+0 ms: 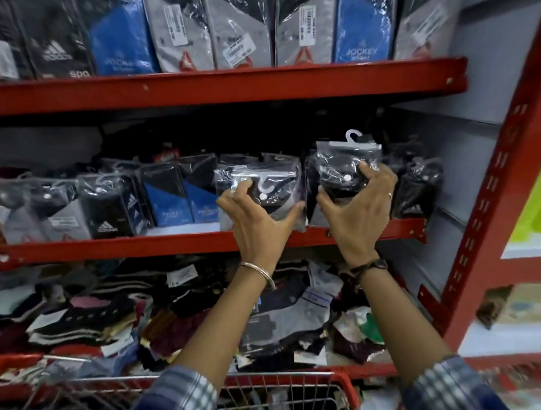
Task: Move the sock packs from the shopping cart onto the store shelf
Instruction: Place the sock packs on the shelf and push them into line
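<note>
Both my hands reach up to the middle red shelf (170, 242). My left hand (257, 212) grips a clear plastic pack of dark socks (274, 179) that stands on the shelf's front edge. My right hand (358, 205) grips a second clear pack of dark socks (339, 165) with a white hanger hook on top, right beside the first. The wire shopping cart (274, 394) with a red rim is at the bottom of the view, below my forearms.
More sock packs (114, 205) stand in a row along the middle shelf to the left, and one at the far right. The top shelf (217, 84) holds tall boxed packs. The lower shelf (143, 314) is piled with loose socks. A red upright post (496, 191) stands at right.
</note>
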Demonstrator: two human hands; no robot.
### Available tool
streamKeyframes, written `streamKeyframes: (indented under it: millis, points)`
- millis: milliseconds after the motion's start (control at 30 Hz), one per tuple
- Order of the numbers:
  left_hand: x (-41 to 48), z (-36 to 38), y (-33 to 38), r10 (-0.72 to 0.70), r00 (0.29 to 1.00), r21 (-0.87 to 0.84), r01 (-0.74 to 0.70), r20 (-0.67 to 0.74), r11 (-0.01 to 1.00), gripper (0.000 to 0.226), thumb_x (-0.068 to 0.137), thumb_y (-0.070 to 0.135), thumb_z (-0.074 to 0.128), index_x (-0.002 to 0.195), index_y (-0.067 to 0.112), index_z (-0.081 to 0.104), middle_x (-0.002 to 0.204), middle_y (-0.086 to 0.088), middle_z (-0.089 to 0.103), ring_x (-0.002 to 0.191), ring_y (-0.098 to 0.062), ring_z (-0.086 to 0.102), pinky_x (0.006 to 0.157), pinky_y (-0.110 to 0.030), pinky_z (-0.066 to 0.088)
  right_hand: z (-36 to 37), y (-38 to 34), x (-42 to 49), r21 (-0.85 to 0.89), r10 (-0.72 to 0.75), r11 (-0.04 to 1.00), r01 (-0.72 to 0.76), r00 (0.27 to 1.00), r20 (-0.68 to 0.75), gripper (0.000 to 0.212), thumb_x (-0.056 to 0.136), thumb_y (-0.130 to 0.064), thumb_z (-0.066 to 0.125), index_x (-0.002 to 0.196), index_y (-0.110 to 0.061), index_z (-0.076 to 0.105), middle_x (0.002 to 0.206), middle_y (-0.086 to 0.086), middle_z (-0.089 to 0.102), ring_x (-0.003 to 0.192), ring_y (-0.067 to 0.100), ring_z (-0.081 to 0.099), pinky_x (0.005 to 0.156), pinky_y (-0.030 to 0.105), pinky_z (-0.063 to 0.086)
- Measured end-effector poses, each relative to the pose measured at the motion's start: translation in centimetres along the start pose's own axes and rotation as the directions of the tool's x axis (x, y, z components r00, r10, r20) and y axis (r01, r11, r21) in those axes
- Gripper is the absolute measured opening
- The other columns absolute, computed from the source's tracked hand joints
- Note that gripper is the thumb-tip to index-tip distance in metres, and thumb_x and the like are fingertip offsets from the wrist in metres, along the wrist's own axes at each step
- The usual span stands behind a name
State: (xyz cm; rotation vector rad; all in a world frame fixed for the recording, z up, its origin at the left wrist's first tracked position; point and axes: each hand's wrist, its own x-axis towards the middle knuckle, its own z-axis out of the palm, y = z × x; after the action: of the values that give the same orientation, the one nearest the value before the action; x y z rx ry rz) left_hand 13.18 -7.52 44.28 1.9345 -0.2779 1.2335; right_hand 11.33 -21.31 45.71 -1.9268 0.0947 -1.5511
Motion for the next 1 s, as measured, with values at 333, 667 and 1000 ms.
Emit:
streamKeyframes:
  millis: [333, 667, 1000]
  points:
    - [-0.1, 6.3, -2.3, 0.059, 0.995, -0.013, -0.061, -0.078, 0.998, 0.073, 0.061, 0.042, 0.082, 0.103, 0.014, 0.029, 0.116, -0.012, 0.025, 0.098, -0.010, 0.029, 0.071, -0.014, 0.041, 5.4, 4.9, 0.2, 0.103, 0.008, 0.995, -0.014, 0.998, 0.058, 0.082, 0.066, -0.033, 0.085, 0.122, -0.017, 0.027, 0.126, 0.022, 0.048, 0.109, 0.022, 0.051, 0.069, 0.012, 0.041]
    - [-2.7, 11.2, -8.4, 0.180, 0.941, 0.278, -0.261, 0.286, 0.924, 0.068, 0.098, 0.035, 0.038, 0.148, 0.013, -0.002, 0.151, -0.012, -0.028, 0.143, -0.028, -0.011, 0.113, -0.045, 0.020, 9.4, 9.3, -3.4, -0.275, -0.136, 0.933, 0.231, 0.936, 0.326, 0.065, 0.098, -0.025, 0.042, 0.149, -0.011, 0.003, 0.156, 0.011, -0.009, 0.144, 0.029, -0.006, 0.118, 0.040, -0.001]
    - [-3.1, 11.5, -9.6, 0.081, 0.890, 0.366, -0.265, 0.449, 0.892, 0.067, 0.097, 0.040, 0.027, 0.146, 0.021, -0.014, 0.148, -0.011, -0.036, 0.141, -0.023, -0.014, 0.113, -0.039, 0.009, 10.2, 11.3, -4.7, -0.287, -0.140, 0.907, 0.309, 0.863, 0.486, 0.057, 0.099, -0.024, 0.033, 0.148, -0.011, 0.007, 0.157, 0.008, -0.003, 0.144, 0.022, -0.010, 0.117, 0.040, 0.006]
